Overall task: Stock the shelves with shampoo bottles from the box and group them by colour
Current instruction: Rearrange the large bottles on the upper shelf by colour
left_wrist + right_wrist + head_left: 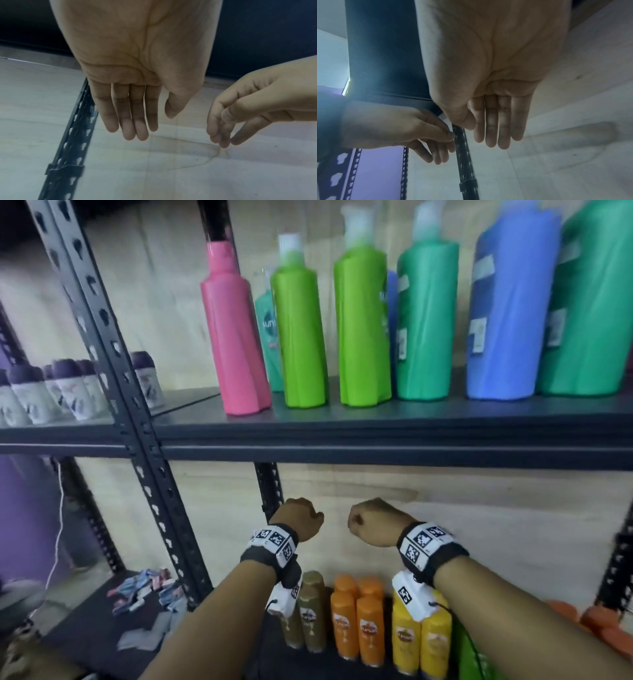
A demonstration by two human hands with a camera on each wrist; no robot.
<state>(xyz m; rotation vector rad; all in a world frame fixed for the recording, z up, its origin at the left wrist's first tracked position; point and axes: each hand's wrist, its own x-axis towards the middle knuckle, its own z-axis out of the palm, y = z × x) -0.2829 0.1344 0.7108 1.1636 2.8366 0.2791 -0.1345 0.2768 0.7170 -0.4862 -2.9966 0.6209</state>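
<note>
Left hand (301, 517), right hand (371, 520) hang empty, grip loose, fingers apart. Orange bottles (358, 621) at 6 o'clock below. Box unseen. Risk: careless reach topples packed rows.

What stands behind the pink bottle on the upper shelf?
Behind the pink bottle, a teal Sunsilk-style bottle shows between it and the lime green bottle. Its base and most of its label are covered.

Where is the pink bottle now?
In the head view the pink bottle stands upright on the upper shelf, leftmost in the row, beside a light green bottle.
</note>
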